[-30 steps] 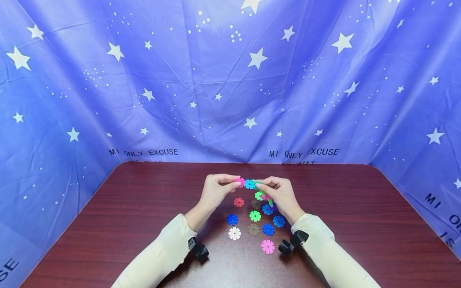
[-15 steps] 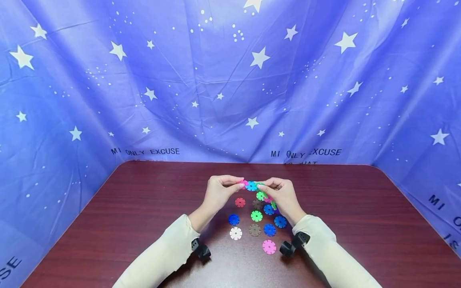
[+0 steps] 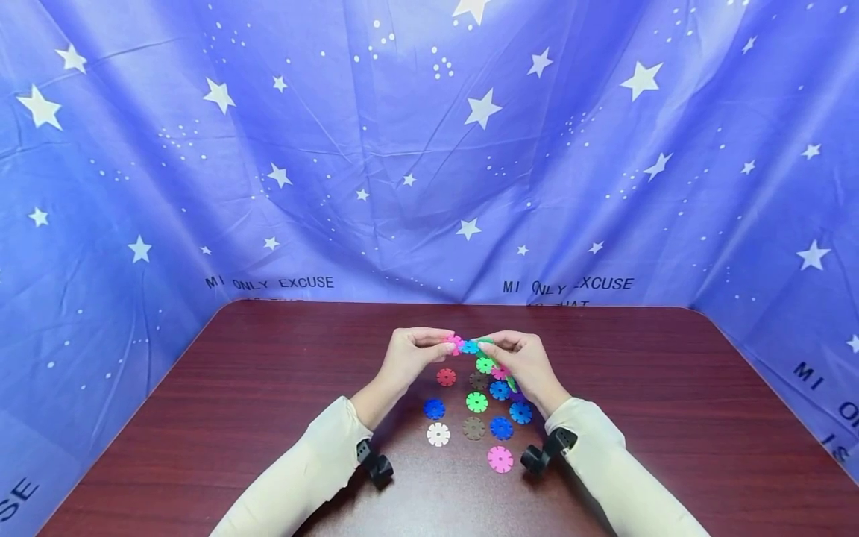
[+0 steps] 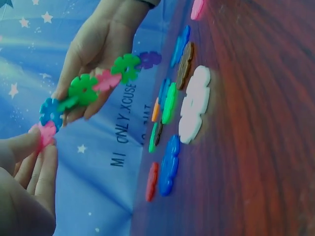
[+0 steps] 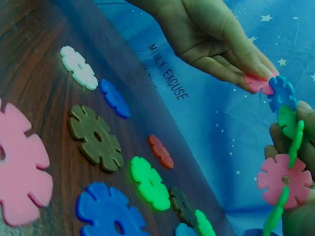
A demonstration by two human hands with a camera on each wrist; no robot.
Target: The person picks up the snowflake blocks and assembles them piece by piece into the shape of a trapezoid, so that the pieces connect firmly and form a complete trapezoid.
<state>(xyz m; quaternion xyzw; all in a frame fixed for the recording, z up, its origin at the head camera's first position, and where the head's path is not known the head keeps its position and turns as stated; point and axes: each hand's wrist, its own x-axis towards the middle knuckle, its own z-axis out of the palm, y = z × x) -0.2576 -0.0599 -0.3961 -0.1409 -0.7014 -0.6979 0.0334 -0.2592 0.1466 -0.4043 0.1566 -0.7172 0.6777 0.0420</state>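
Observation:
In the head view my left hand (image 3: 403, 365) pinches a pink notched interlocking disc (image 4: 47, 132) between thumb and fingers. The disc meets a blue disc (image 4: 50, 112) at the end of a chain of interlocking discs. My right hand (image 3: 530, 365) grips this chain by a green disc (image 5: 285, 120) next to the blue one. Beyond that grip, the left wrist view shows a larger green disc (image 4: 83, 90), a pink disc (image 4: 108, 80), another green disc (image 4: 125, 68) and a purple disc (image 4: 149, 59) hanging along the right palm. Both hands are raised above the table.
Loose discs lie flat on the dark red table (image 3: 302, 418) below the hands: a white disc (image 3: 438, 434), a red disc (image 3: 446, 377), a light pink disc (image 3: 499, 459), and several blue, green and brown ones. A starry blue curtain (image 3: 429, 149) surrounds the table's back and sides.
The blue disc has turned from facing the head camera to a flatter tilt, and more of the held pink disc shows. Both hands have stayed nearly in place; the loose discs are unchanged.

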